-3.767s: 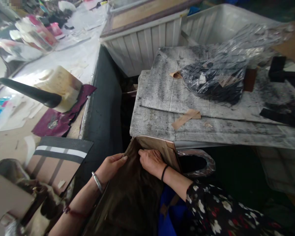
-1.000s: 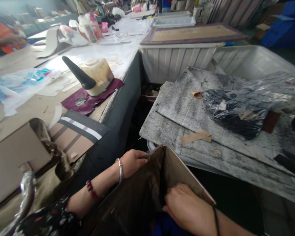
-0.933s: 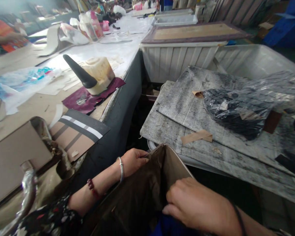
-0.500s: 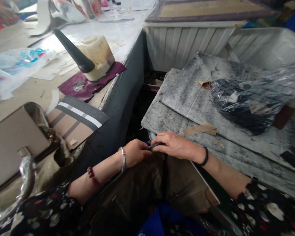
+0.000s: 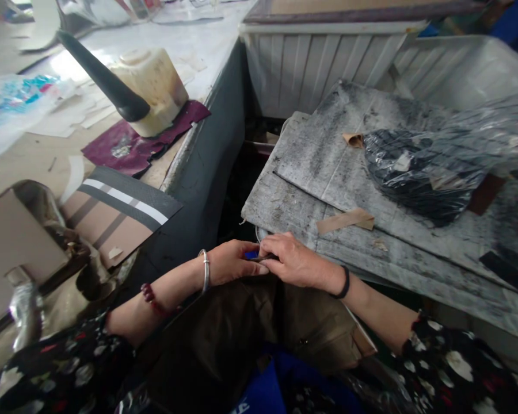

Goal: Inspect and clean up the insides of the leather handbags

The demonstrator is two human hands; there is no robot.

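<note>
A dark brown piece of leather-like material (image 5: pixel 216 328) drapes across my lap, with a small metal detail and a lighter board-like edge on its right side. My left hand (image 5: pixel 231 263) pinches its upper edge between thumb and fingers. Right beside it, my right hand (image 5: pixel 296 261) grips the same edge with bent fingers, the fingertips of both hands almost meeting. The short stretch of edge between them is narrow and folded, and what lies under the fingers is hidden. Blue cloth (image 5: pixel 276 379) shows below the brown material.
To the left, a table (image 5: pixel 194 144) bears a stained plastic container (image 5: pixel 164 86) with a dark handle-like piece, a maroon scrap (image 5: pixel 112 144) and a striped panel (image 5: pixel 121 213). At right, grey boards (image 5: pixel 302 190) carry a plastic-wrapped dark bundle (image 5: pixel 414 172) and a tan strip (image 5: pixel 345 220). White bins (image 5: pixel 328 69) stand behind.
My right hand has closed in on my left, its fingers more bent over the edge. The view has shifted slightly, so the surroundings sit further left and higher.
</note>
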